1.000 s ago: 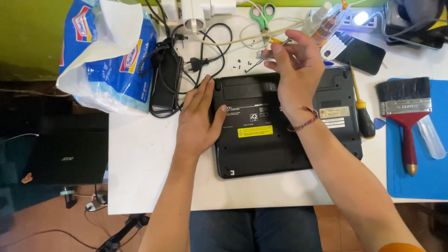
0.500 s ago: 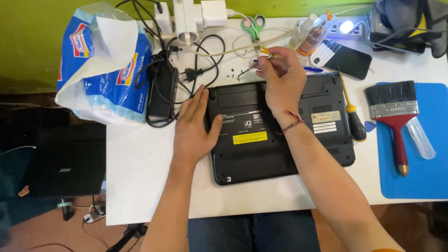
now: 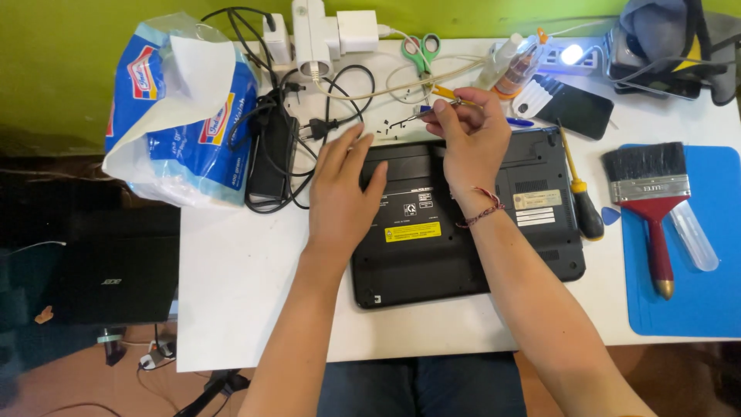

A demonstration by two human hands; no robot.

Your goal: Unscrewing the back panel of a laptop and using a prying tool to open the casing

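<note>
A green wall runs behind a white surface [image 3: 247, 309] crowded with gear, and off its left edge a closed black laptop [image 3: 108, 266] sits lower down in the dark. On the surface's left end a blue and white plastic bag [image 3: 181, 116] slumps open, and just beside it a black power brick [image 3: 270, 158] lies in a tangle of black cables [image 3: 340, 85] that lead up to white plug adapters [image 3: 328, 31] at the back edge. The left hand [image 3: 340, 205] lies open and flat, palm down, with its fingers spread over the left rim of an upturned black laptop [image 3: 532, 232] that rests bottom side up in the middle of the surface. Behind that machine lie green-handled scissors [image 3: 421, 50]. The right hand [image 3: 471, 143], a red thread bracelet on its wrist, hovers over the laptop's back edge with its fingers pinched closed on a small slim tool with a yellow part [image 3: 444, 94]; what kind of tool it is I cannot tell. A few tiny dark screws [image 3: 378, 123] are scattered on the surface just behind the laptop. Further right a black phone [image 3: 579, 112] lies near small bottles [image 3: 513, 69], a yellow and black screwdriver [image 3: 583, 205] lies alongside the laptop's right edge, and 1 wide paintbrush with a red handle [image 3: 652, 205] rests on a blue mat [image 3: 710, 309].
</note>
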